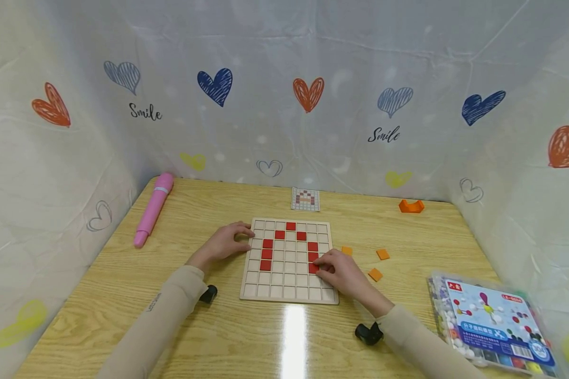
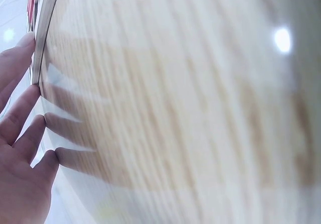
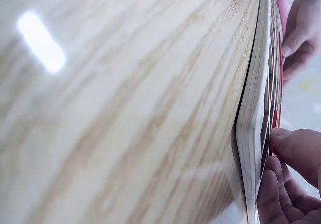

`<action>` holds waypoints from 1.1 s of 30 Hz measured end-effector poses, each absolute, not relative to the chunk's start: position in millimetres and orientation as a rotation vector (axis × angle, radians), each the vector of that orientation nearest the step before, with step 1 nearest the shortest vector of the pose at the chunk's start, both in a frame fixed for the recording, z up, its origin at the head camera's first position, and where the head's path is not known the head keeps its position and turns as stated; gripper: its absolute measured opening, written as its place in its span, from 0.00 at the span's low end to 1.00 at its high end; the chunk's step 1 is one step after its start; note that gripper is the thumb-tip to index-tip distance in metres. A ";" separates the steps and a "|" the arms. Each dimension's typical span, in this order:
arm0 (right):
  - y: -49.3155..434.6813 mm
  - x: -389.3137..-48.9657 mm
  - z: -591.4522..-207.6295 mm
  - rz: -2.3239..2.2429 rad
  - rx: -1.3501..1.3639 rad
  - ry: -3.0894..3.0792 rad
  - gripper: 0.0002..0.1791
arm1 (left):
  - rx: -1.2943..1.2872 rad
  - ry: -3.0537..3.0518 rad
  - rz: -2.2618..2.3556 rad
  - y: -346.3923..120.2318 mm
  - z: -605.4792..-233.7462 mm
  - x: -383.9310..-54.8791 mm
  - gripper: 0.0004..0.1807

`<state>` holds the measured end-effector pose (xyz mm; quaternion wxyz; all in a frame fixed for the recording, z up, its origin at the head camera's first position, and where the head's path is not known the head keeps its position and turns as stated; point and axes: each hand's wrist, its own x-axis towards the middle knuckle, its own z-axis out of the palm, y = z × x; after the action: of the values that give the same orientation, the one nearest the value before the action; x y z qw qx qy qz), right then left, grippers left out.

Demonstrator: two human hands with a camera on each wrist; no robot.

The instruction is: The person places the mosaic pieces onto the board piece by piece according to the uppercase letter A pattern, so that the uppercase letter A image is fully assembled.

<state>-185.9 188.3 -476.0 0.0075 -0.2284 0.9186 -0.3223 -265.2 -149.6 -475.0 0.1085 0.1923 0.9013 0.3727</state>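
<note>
A square wooden grid board [image 1: 284,289] lies on the table, with several red square tiles [image 1: 291,226] in its cells forming a peaked arch. The left hand [image 1: 225,242] rests at the board's left edge, its fingers extended; in the left wrist view the thumb and fingertips of that hand [image 2: 22,133] meet the wooden rim. Over the board's right side, the right hand [image 1: 341,271] pinches a red tile [image 1: 314,268] at the lower end of the arch's right leg. Between thumb and fingers of the right hand [image 3: 293,169], a bit of red shows in the right wrist view.
Orange square tiles [image 1: 383,254] lie right of the board. A small printed pattern card [image 1: 305,200] sits behind it. A pink pen-shaped object [image 1: 154,210] lies at left, an orange curved piece [image 1: 411,206] at back right. A plastic box of molecular model parts [image 1: 495,321] occupies the front right.
</note>
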 end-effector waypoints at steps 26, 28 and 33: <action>198.0 -180.3 -476.5 -1.186 -0.521 2.913 0.13 | 0.578 2.642 1.131 -150.3 -475.9 -263.8 0.17; 205.0 -178.5 -474.9 -1.228 -0.431 2.944 0.13 | 0.588 2.639 1.136 -150.5 -475.5 -263.4 0.16; 228.6 -170.7 -471.7 -1.332 -0.220 2.988 0.14 | 0.589 2.640 1.132 -150.5 -476.0 -263.9 0.16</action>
<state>-170.7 228.6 -471.7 -0.0685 -0.0669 0.9092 -0.4053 -263.9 -150.5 -476.0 0.1048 0.1996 0.8954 0.3840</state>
